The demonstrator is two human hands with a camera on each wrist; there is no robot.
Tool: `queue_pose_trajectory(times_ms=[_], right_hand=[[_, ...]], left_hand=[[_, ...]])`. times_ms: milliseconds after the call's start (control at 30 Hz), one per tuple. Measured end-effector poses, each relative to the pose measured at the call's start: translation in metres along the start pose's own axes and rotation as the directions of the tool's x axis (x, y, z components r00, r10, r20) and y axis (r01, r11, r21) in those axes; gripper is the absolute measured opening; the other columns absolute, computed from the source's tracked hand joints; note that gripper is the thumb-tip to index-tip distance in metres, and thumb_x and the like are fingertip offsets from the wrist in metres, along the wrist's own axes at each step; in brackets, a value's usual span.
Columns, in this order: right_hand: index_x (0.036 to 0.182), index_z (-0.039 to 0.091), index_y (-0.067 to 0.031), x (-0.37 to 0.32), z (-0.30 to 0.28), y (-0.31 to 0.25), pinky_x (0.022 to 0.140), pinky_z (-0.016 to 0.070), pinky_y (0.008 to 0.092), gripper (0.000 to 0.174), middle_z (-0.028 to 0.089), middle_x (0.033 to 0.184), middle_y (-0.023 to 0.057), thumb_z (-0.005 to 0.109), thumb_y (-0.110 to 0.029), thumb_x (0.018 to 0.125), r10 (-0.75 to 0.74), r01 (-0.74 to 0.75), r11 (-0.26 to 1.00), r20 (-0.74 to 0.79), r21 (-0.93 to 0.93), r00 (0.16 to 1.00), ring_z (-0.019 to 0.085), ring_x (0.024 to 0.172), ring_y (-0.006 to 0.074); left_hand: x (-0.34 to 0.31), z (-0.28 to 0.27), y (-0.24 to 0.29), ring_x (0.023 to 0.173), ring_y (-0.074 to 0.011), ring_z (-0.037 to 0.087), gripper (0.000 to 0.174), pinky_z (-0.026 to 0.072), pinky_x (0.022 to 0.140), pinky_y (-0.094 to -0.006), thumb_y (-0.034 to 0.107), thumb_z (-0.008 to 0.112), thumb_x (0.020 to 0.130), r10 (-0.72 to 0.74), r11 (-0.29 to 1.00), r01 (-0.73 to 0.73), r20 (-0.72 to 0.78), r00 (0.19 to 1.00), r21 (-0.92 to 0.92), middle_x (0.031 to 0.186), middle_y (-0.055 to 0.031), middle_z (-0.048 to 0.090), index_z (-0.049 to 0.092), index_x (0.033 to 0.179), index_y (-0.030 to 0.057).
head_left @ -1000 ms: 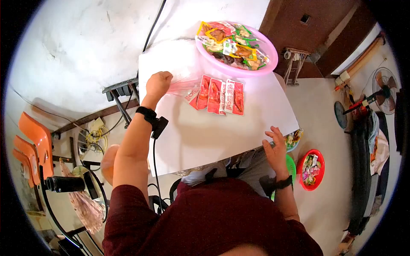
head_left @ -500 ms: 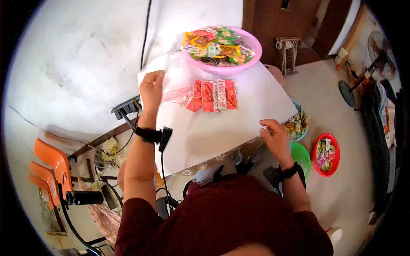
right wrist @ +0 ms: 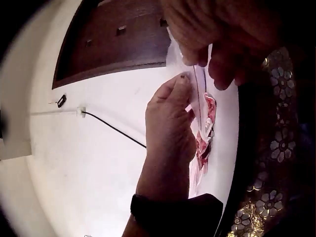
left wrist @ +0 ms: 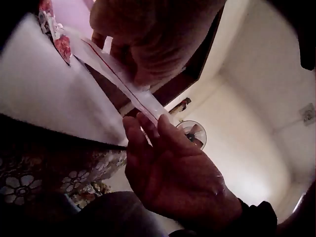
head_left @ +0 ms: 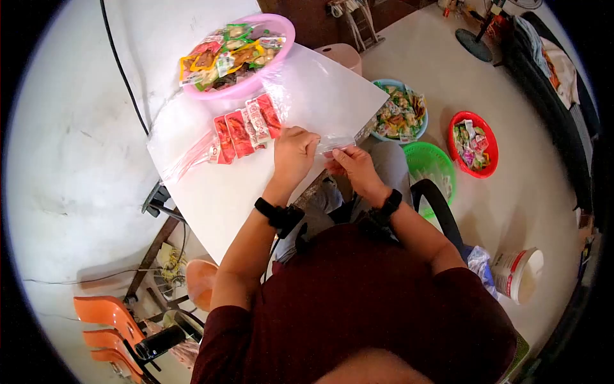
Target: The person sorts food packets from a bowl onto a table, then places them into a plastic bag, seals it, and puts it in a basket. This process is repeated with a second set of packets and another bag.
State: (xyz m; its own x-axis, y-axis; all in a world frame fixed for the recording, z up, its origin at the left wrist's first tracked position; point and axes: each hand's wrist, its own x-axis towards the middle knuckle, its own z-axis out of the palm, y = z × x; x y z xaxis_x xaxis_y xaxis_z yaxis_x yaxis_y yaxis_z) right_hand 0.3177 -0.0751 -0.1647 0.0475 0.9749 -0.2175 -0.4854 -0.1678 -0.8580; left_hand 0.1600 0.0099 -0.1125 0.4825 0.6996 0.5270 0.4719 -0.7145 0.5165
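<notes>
Between both hands, over the table's front edge, stretches a clear zip-lock bag (head_left: pixel 335 142) with a red line along its mouth. My left hand (head_left: pixel 294 155) pinches one end of that mouth. The right hand (head_left: pixel 359 171) pinches the other end, thumb against fingers. Seen from the left wrist, the bag's strip (left wrist: pixel 111 69) runs taut from one hand to the other. Just beyond the left hand, a row of red-and-white food packets (head_left: pixel 238 134) lies on the white table (head_left: pixel 211 208). More clear bags with red edges (head_left: pixel 190 159) lie left of the packets.
A pink basin (head_left: pixel 281 48) heaped with packaged food stands at the table's back. On the floor to the right are a blue basin (head_left: pixel 422 121) and a red basket (head_left: pixel 491 137) of packets, plus a green basket (head_left: pixel 451 168). A white bucket (head_left: pixel 511 275) stands further right.
The left hand has come from the bags at the table's left to the front edge, bringing a clear bag. The right hand has met it and grips the bag too. The head view has turned right.
</notes>
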Motion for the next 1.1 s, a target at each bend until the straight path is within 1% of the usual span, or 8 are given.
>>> queue_pose_trajectory(times_ms=[67,267,367,467,567,867,967,1100], right_hand=[[0.102,0.066,-0.0044,0.004,-0.005,0.005,0.068,0.0535,0.0263,0.019,0.068,0.095,0.0041,0.058,-0.021,0.097,-0.001,0.001,1.000,-0.029,0.003,1.000,0.066,0.080,0.0131],[0.090,0.063,-0.0056,0.005,-0.004,0.006,0.062,0.0518,0.0256,0.018,0.067,0.084,0.0037,0.060,-0.022,0.096,-0.034,0.041,0.997,-0.105,0.059,0.994,0.064,0.072,0.0116],[0.087,0.061,-0.0042,0.003,-0.001,0.002,0.057,0.0474,0.0245,0.020,0.064,0.080,0.0033,0.062,-0.022,0.094,-0.075,0.084,0.995,-0.143,0.054,0.987,0.060,0.068,0.0102],[0.086,0.060,-0.0050,0.003,-0.002,0.003,0.055,0.0450,0.0237,0.020,0.061,0.076,0.0014,0.063,-0.023,0.094,-0.093,0.099,0.994,-0.143,0.037,0.985,0.055,0.064,0.0081],[0.086,0.060,-0.0059,0.004,-0.002,0.003,0.055,0.0442,0.0238,0.018,0.060,0.075,0.0004,0.064,-0.022,0.093,-0.101,0.105,0.994,-0.128,0.026,0.987,0.052,0.063,0.0074],[0.097,0.058,-0.0064,0.002,0.002,-0.002,0.056,0.0471,0.0250,0.014,0.061,0.077,0.0017,0.066,-0.016,0.092,-0.125,0.130,0.991,-0.144,0.025,0.982,0.057,0.065,0.0091],[0.096,0.058,-0.0059,0.006,-0.003,0.005,0.057,0.0488,0.0251,0.013,0.062,0.078,0.0027,0.065,-0.016,0.092,-0.111,0.116,0.992,-0.111,0.042,0.988,0.059,0.066,0.0102],[0.092,0.059,-0.0060,0.003,-0.001,0.003,0.057,0.0495,0.0251,0.010,0.062,0.077,0.0031,0.063,-0.015,0.093,-0.113,0.117,0.993,-0.124,0.018,0.986,0.060,0.066,0.0108]], left_hand=[[-0.003,0.008,-0.004,0.077,-0.0281,0.060,0.003,0.0457,0.070,-0.0404,0.011,0.068,0.079,0.003,1.000,-0.003,-0.008,1.000,0.017,0.077,-0.0080,0.065,0.071,0.080,0.0093],[-0.004,0.003,0.011,0.089,-0.0271,0.058,0.015,0.0433,0.077,-0.0409,0.015,0.070,0.079,-0.006,0.992,0.009,-0.024,1.000,0.125,0.090,-0.0054,0.065,0.068,0.093,0.0116],[-0.006,-0.001,0.032,0.090,-0.0267,0.059,0.017,0.0442,0.079,-0.0379,0.015,0.073,0.074,0.150,0.955,-0.160,0.056,0.987,0.250,0.091,-0.0070,0.064,0.068,0.090,0.0121],[-0.006,0.002,0.036,0.091,-0.0231,0.058,0.014,0.0413,0.080,-0.0368,0.016,0.072,0.072,0.178,0.930,-0.220,0.163,0.970,0.294,0.089,-0.0042,0.063,0.068,0.086,0.0139],[-0.007,0.010,0.029,0.088,-0.0225,0.058,0.011,0.0423,0.077,-0.0372,0.014,0.069,0.073,0.112,0.905,-0.177,0.185,0.976,0.388,0.086,-0.0031,0.062,0.068,0.084,0.0128],[-0.003,0.012,0.011,0.075,-0.0295,0.061,0.005,0.0485,0.066,-0.0383,0.010,0.068,0.077,0.067,0.993,-0.084,0.187,0.980,0.081,0.078,-0.0084,0.064,0.068,0.080,0.0076],[-0.006,0.013,0.012,0.073,-0.0234,0.062,0.004,0.0490,0.066,-0.0328,0.005,0.069,0.077,-0.082,0.996,0.084,0.185,0.979,-0.003,0.078,-0.0080,0.064,0.068,0.080,0.0057],[-0.006,0.011,0.002,0.069,-0.0147,0.059,0.002,0.0472,0.064,-0.0276,0.003,0.068,0.080,-0.254,0.904,0.318,0.239,0.937,-0.285,0.075,-0.0055,0.062,0.067,0.080,0.0042]])
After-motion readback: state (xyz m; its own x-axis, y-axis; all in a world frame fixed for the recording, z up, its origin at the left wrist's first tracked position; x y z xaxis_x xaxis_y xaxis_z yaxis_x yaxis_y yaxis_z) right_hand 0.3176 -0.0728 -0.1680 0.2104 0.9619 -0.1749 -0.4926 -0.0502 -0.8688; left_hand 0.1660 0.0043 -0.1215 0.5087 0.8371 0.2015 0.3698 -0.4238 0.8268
